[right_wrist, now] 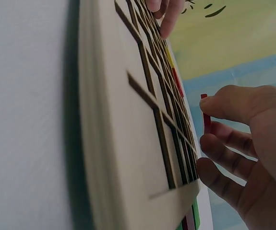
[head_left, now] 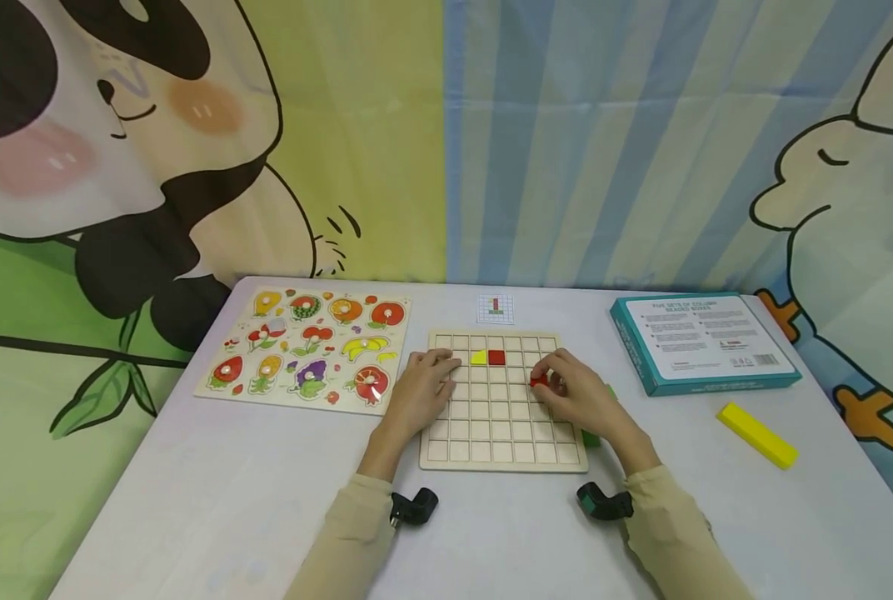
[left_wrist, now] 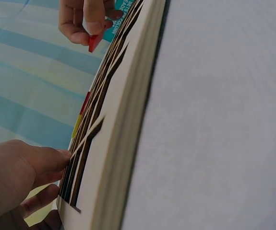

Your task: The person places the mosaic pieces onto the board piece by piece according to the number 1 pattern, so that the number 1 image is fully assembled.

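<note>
A wooden grid board [head_left: 502, 465] lies flat on the table between my two hands. Side by side in its upper cells sit a yellow piece [head_left: 479, 357] and a red square tile [head_left: 496, 357]. My left hand [head_left: 422, 387] rests on the board's left edge, its fingertips over the left column of cells. Over the right side of the board, my right hand [head_left: 577, 392] pinches a small red tile [right_wrist: 206, 115] between thumb and fingers. From the left wrist view that tile appears tilted and raised above the grid.
Behind the board lies a small pattern card [head_left: 496, 308]. To the left is a fruit puzzle board [head_left: 304, 350]; to the right are a teal box [head_left: 709, 343] and a yellow bar [head_left: 757, 435]. Something green [head_left: 591, 438] shows partly under my right forearm beside the board.
</note>
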A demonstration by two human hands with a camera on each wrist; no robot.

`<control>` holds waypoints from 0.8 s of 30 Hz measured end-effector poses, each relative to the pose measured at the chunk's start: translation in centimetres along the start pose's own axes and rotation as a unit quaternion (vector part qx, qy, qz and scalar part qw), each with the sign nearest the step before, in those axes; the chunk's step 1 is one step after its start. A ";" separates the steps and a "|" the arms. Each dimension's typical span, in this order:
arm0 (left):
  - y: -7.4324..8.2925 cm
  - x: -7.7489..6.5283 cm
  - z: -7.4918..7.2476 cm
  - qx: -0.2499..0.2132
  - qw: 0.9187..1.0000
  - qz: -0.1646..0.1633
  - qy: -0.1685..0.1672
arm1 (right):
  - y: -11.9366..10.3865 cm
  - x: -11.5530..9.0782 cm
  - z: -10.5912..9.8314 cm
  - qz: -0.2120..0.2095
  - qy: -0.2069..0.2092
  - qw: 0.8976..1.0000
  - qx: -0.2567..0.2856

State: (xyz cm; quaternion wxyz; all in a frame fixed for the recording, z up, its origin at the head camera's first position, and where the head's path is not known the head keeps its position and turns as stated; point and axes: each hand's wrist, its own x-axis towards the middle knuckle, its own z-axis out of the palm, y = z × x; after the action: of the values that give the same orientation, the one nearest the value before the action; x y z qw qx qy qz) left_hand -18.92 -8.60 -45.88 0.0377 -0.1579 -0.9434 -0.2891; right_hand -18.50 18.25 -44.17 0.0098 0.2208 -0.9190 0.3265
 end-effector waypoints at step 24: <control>-0.2 0.1 0.2 0.009 1.000 0.011 0.007 | -2.3 4.1 2.3 -0.042 -0.034 0.998 -0.025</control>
State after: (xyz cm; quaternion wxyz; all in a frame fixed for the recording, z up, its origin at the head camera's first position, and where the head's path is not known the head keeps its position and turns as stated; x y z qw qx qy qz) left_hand -19.06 -8.66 -46.10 0.0486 -0.1661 -0.9438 -0.2815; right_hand -20.94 13.62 -43.89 -0.0021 0.2697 -0.9167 0.2949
